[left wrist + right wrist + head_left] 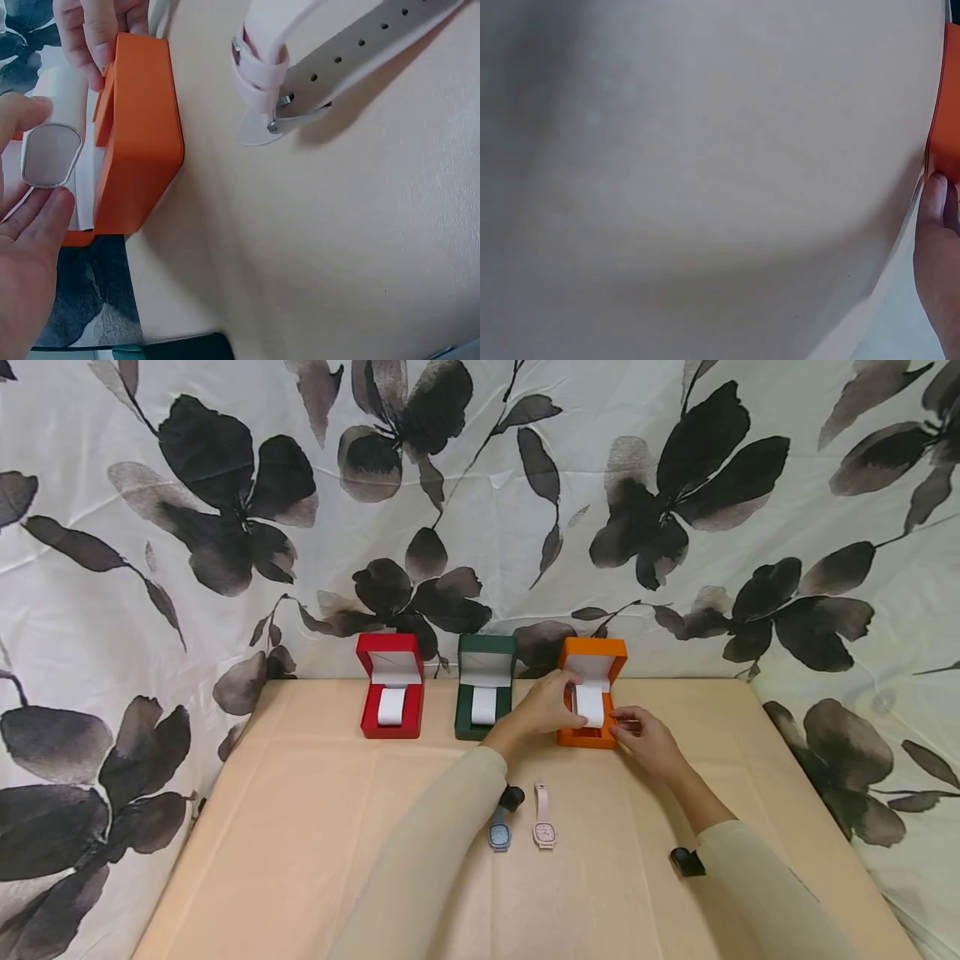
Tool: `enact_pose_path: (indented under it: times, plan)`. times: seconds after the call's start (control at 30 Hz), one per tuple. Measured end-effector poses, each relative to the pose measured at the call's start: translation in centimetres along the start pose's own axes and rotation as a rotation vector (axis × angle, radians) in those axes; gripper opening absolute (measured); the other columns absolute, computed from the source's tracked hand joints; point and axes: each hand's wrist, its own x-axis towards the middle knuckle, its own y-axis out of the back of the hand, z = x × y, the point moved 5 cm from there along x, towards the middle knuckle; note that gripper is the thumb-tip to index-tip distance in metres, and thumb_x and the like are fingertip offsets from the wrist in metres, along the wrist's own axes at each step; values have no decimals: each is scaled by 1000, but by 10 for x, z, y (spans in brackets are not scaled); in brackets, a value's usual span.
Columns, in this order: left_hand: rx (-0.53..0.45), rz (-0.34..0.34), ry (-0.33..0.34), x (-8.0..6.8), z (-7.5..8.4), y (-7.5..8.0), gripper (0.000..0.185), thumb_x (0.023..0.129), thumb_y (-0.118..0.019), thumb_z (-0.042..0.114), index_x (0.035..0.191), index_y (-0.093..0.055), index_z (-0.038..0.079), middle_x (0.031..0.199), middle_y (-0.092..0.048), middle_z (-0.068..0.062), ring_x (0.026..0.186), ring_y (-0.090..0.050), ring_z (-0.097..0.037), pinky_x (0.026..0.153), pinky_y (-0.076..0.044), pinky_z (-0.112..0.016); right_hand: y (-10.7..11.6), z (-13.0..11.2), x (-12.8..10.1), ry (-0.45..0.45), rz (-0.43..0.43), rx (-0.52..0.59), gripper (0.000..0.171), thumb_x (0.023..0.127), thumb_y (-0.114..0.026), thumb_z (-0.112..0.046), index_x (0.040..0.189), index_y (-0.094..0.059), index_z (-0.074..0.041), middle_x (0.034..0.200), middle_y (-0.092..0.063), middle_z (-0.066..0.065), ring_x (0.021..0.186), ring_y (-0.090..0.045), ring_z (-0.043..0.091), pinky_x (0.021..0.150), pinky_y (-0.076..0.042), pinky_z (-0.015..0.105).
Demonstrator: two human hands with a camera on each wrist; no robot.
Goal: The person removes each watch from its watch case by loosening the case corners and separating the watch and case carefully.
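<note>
Two bare hands meet at an open orange watch box [592, 693] near the centre of the head view. The left hand [551, 703] reaches in over the box's left edge, its thumb and fingers curled around the white cushion [590, 704]; in the left wrist view a small silver watch face [51, 154] sits pinched between thumb and fingers at the left edge of the frame. The right hand [647, 739] rests against the box's right side with fingertips touching its wall, fingers fairly straight. To the left of the orange box stand an open green box [484, 689] and an open red box [391, 687], each with a white cushion. Below the boxes, on the tan tablecloth [315, 827], lie a blue-grey watch [498, 832] and a pink watch [543, 818] side by side. Behind everything hangs a white curtain with dark flowers [225, 510].
</note>
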Motion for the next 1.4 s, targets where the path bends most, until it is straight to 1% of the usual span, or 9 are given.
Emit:
enact_pose_path:
  times: [0.17, 0.4, 0.47, 0.57, 0.7, 0.83, 1.03, 1.3, 1.4]
  plan:
    - [12, -23, 22, 2, -1, -3, 69, 83, -87, 28, 141, -56, 8, 132, -61, -6, 113, -56, -17, 106, -49, -23, 0, -1, -1, 9, -3, -5, 40, 105, -61, -22, 138, -55, 0, 135, -59, 26, 122, -60, 40, 82, -48, 5]
    - [32, -38, 10, 5, 2, -9, 64, 84, -87, 28, 136, -57, 6, 128, -60, -8, 110, -56, -18, 102, -51, -23, 0, 1, -1, 18, 7, -2, 40, 105, -61, -23, 138, -55, 0, 134, -60, 24, 120, -60, 38, 81, -49, 4]
    - [34, -37, 15, 6, 2, -11, 64, 84, -87, 27, 136, -57, 5, 129, -60, -8, 110, -56, -18, 103, -51, -23, 1, 1, -1, 24, 10, -5, 41, 105, -61, -23, 138, -55, 1, 133, -60, 25, 119, -60, 38, 81, -48, 4]
    - [63, -48, 13, 7, 3, -12, 65, 85, -86, 28, 139, -57, 5, 132, -60, -8, 113, -56, -18, 106, -50, -23, 1, 1, -1, 22, 17, 3, 40, 104, -62, -22, 137, -56, 1, 132, -61, 24, 117, -61, 37, 80, -49, 5]
    - [110, -69, 13, 9, 4, -14, 65, 87, -84, 29, 141, -57, 5, 136, -62, -8, 118, -57, -19, 110, -47, -25, 0, 1, 0, 26, 5, 3, 40, 104, -62, -23, 137, -56, 0, 131, -62, 23, 117, -61, 35, 81, -50, 6]
    - [132, -84, 19, 9, 5, -15, 64, 88, -83, 27, 142, -57, 4, 138, -62, -8, 121, -57, -19, 112, -47, -25, -2, 1, 0, 30, -2, -6, 41, 104, -62, -24, 137, -56, -1, 132, -61, 23, 118, -61, 35, 82, -50, 6]
    - [135, -97, 13, 9, 7, -15, 63, 89, -82, 25, 144, -58, 4, 137, -62, -9, 118, -57, -18, 111, -47, -24, 0, 1, -1, 26, -1, -25, 40, 104, -62, -22, 138, -55, -1, 132, -61, 23, 119, -61, 37, 81, -47, 3]
    - [144, -93, 13, 9, 7, -16, 61, 88, -82, 25, 140, -61, 3, 131, -63, -9, 110, -57, -17, 105, -50, -23, 0, 3, 0, 36, 1, -25, 40, 104, -63, -22, 137, -56, -1, 130, -62, 23, 118, -61, 36, 81, -47, 3]
    - [180, -96, 8, 10, 7, -18, 60, 88, -83, 27, 139, -62, 3, 130, -63, -9, 110, -57, -18, 104, -50, -24, 1, 3, 0, 43, 2, -24, 40, 104, -63, -21, 137, -56, 0, 130, -62, 24, 118, -61, 37, 82, -46, 2]
